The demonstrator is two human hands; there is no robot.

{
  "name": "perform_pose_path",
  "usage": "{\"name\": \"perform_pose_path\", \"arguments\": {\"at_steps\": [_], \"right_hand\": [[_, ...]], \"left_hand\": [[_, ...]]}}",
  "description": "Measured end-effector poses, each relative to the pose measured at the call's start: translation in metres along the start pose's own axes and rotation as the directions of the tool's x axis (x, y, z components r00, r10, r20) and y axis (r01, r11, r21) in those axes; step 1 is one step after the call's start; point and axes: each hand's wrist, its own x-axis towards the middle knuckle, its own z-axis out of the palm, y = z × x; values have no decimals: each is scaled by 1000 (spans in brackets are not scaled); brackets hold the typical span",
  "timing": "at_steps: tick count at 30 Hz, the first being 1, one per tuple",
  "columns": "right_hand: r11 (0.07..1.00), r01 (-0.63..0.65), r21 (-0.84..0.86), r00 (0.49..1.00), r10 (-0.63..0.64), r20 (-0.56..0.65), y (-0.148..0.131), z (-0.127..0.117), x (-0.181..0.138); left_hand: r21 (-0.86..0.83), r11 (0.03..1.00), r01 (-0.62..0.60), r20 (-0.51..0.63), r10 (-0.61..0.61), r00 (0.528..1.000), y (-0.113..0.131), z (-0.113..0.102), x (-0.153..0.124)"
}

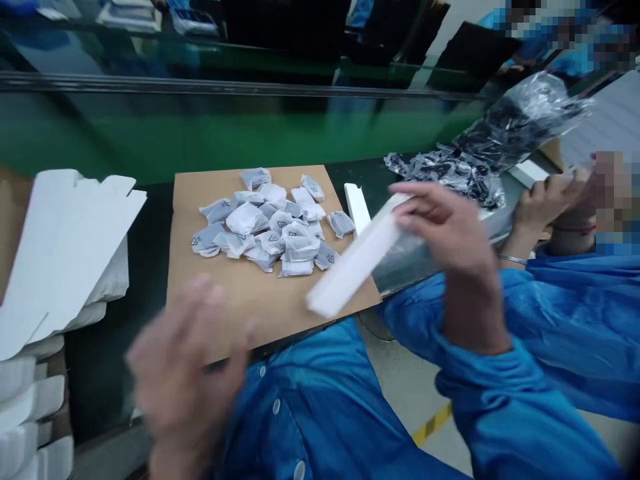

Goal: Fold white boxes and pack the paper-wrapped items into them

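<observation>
My right hand (443, 223) pinches the upper end of a long, narrow white box (355, 263) between thumb and fingers. The box slants down to the left over the right edge of a brown cardboard sheet (230, 313). On that sheet lies a heap of small items in thin whitish wrapping (273, 223), some with a dark triangular mark; what is inside cannot be made out. My left hand (187, 373), blurred by motion, is over the near left part of the sheet. Its thumb stands apart from the fingers, with nothing between them.
Flat white cartons (65, 247) are stacked at the left, above more folded white boxes (33, 413). Another white box (357, 208) lies right of the heap. Black items in clear plastic (450, 173) lie farther right, near a co-worker's hands (545, 200). A green-backed ledge (225, 140) runs behind.
</observation>
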Motion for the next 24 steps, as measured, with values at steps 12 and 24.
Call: {"name": "perform_pose_path", "arguments": {"at_steps": [12,24], "right_hand": [[929,31,-370,996,-58,-61,35,26,53],[543,-474,693,793,-79,604,-89,237,-24]], "left_hand": [[313,848,428,-69,-430,900,-135,15,29],[295,886,357,-458,-196,867,-94,9,18]]}}
